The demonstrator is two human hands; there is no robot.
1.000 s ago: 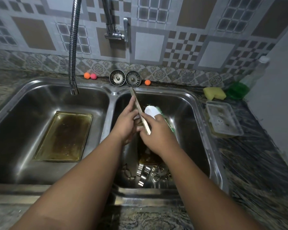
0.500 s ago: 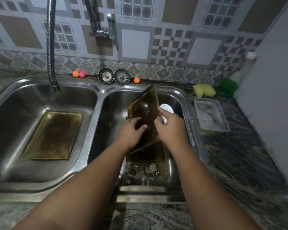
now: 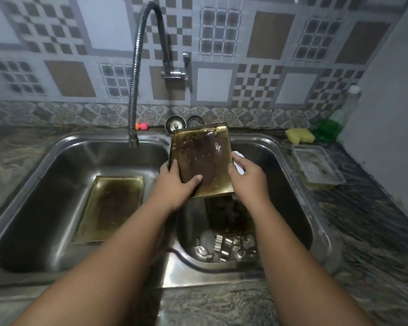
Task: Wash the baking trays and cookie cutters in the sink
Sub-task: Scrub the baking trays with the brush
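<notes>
**Tray held tilted over right basin, both hands on it**

Tray (image 3: 201, 158): dirty, brown-stained, held up above the right basin (image 3: 290, 184), its far short edge raised toward the two strainers (image 3: 185, 122) at the back rim. Long axis runs away from the person, roughly in line with the forearms. Stained face points up at the camera.

Left hand (image 3: 174, 184) is on the tray's near left corner: thumb laid across the stained face, fingers (image 3: 169, 164) wrapped round the left edge and closed on it. Right hand (image 3: 247, 175) is against the tray's right edge, fingers curled; a white thing (image 3: 238, 161) shows just beyond them, probably a scrubber, can't tell for sure. Can't tell whether the right hand grips the tray or only steadies it.

So the tray lies between the hands, left one carrying it. Judgement: next move is scrubbing the face with the right hand, so the left needs to keep the tilt steady.

Below the tray in the right basin: another dark tray (image 3: 231, 215), cutters (image 3: 224, 249) piled at the near end. Left of the held tray, a second tray (image 3: 111, 205) lies flat in the left basin (image 3: 45, 184), under the tap hose (image 3: 133, 107). Right of it, on the table (image 3: 363, 220), a sponge (image 3: 299, 135) and a clear container (image 3: 318, 167).
</notes>
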